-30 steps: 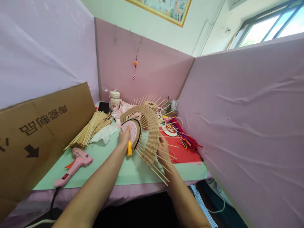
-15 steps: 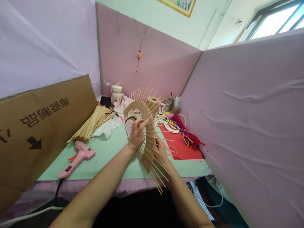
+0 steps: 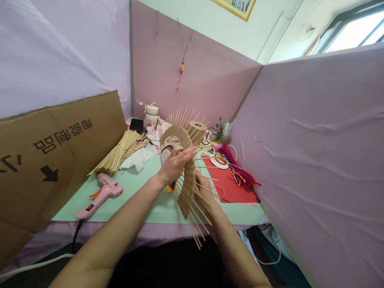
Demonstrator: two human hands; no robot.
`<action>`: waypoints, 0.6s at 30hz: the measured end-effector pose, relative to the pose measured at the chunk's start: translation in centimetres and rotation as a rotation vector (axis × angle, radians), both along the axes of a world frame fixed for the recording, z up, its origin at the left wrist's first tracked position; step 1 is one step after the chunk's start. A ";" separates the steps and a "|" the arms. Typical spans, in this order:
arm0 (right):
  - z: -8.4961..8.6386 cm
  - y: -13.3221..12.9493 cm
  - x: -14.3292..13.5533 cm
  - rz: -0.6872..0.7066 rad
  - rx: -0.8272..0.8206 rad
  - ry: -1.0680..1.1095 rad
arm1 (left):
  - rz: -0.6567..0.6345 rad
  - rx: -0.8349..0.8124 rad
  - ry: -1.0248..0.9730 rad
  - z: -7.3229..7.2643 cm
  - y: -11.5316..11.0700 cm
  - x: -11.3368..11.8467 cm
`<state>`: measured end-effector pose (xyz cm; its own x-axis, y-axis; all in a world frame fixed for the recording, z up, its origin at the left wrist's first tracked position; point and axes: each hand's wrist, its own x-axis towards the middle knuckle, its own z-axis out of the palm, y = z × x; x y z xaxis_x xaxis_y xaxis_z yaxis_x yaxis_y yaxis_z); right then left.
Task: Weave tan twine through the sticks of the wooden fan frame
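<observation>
A curved woven band [image 3: 188, 180] of brown cord, with thin wooden sticks fanning out along both edges, stands tilted between my hands over the table. My left hand [image 3: 174, 166] lies across the band's near face, its fingers stretched out together toward the outer sticks; its thumb is not clear. On the right, my right hand [image 3: 204, 191] grips the band from behind among the sticks, with part of its fingers hidden. Just beyond the band is a roll of brown cord [image 3: 197, 132]. A small yellow thing [image 3: 169, 189] shows beneath my left hand.
A pink glue gun [image 3: 103, 195] lies on the left, near a bundle of wooden sticks [image 3: 114, 154] and a white tissue [image 3: 136, 159]. Cardboard [image 3: 63, 160] stands at the left edge. Red sheets [image 3: 228, 186] and colourful pipe cleaners [image 3: 240, 168] lie right. A white jar [image 3: 151, 117] stands behind.
My left hand's fingers have straightened from a curled pinch and now reach across the band. My right hand stays on the band. The view has shifted slightly, and a yellow thing now shows below.
</observation>
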<state>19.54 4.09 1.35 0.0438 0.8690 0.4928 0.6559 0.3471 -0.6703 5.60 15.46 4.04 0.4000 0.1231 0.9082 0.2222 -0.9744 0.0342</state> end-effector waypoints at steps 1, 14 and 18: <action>0.2 -0.1 -0.1 0.019 -0.008 -0.008 | 0.009 -0.022 0.003 0.2 0.1 -0.3; 1.0 -1.8 -2.1 0.081 -0.001 -0.087 | -0.026 -0.208 -0.167 3.1 -3.4 -2.9; 1.2 -2.4 -3.1 0.086 -0.044 -0.075 | 0.037 -0.269 -0.259 3.7 -4.0 -3.2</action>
<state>16.40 1.66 2.57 -0.0674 0.8886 0.4536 0.6742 0.3757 -0.6359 2.37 11.42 7.71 0.1525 0.3813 0.9118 0.2073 -0.9144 0.3478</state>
